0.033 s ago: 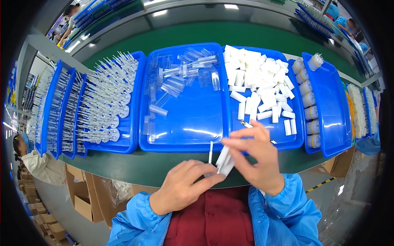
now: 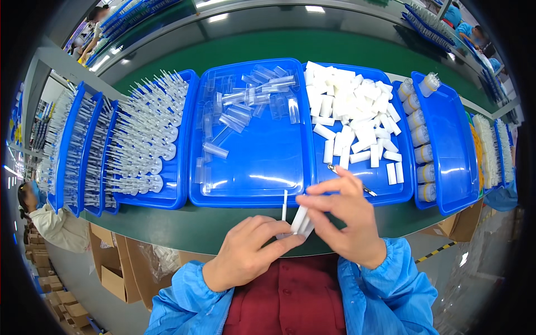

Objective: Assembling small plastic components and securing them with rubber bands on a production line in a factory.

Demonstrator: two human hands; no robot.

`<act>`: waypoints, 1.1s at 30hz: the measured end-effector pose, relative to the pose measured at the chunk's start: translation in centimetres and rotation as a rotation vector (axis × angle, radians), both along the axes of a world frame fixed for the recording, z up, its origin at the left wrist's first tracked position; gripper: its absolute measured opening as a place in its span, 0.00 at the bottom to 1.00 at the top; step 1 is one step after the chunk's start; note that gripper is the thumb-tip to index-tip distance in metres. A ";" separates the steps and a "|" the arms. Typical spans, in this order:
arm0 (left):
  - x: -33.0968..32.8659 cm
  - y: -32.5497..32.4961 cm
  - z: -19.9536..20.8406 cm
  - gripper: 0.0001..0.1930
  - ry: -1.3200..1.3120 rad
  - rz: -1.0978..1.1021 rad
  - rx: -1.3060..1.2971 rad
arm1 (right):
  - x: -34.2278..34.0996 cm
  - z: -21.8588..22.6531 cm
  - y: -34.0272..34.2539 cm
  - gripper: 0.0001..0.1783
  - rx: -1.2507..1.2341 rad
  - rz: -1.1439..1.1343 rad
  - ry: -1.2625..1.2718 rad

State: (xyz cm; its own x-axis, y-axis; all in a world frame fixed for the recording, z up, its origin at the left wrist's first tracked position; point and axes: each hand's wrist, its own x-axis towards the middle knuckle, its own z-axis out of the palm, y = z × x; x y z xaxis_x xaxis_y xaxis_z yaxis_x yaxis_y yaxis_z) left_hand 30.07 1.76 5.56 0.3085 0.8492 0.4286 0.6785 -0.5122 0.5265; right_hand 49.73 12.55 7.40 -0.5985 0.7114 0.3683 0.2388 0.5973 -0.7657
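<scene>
My left hand [image 2: 251,248] and my right hand [image 2: 349,220] meet over the near edge of the green bench [image 2: 184,223]. Between their fingertips they both pinch a small white tube-shaped piece [image 2: 301,220]. A thin white stick [image 2: 285,205] stands up just left of it, above my left fingers; whether it is held I cannot tell. Just beyond the hands lies a blue tray [image 2: 262,173] with several clear plastic sleeves [image 2: 245,106]. To its right, another blue tray [image 2: 321,178] holds a heap of white pieces [image 2: 357,111].
A blue tray [image 2: 178,192] of clear long-stemmed parts sits at the left, with more racks [image 2: 84,156] beyond it. At the right, a blue tray [image 2: 455,151] holds a row of rolls [image 2: 421,153]. A metal tool [image 2: 368,191] lies by my right hand. Cardboard boxes [image 2: 111,268] stand below the bench.
</scene>
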 end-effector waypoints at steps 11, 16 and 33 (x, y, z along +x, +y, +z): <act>0.8 0.0 -2.4 0.24 -0.301 0.103 0.081 | -0.1 -1.1 -2.0 0.17 0.076 0.049 0.073; 0.7 0.1 -2.6 0.20 -0.200 0.164 0.090 | 3.9 -2.0 1.5 0.18 0.171 -0.348 -0.107; 1.1 1.3 -2.9 0.19 0.018 0.110 0.092 | 4.8 -2.3 4.7 0.18 -0.340 -0.441 0.050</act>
State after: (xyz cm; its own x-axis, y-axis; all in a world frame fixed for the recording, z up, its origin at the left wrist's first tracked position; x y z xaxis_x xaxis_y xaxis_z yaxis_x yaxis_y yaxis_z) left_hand 31.13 3.05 2.67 0.2239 0.8359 0.5011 0.7421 -0.4795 0.4684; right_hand 54.55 17.24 5.12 -0.2051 0.9742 0.0942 0.3685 0.1661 -0.9147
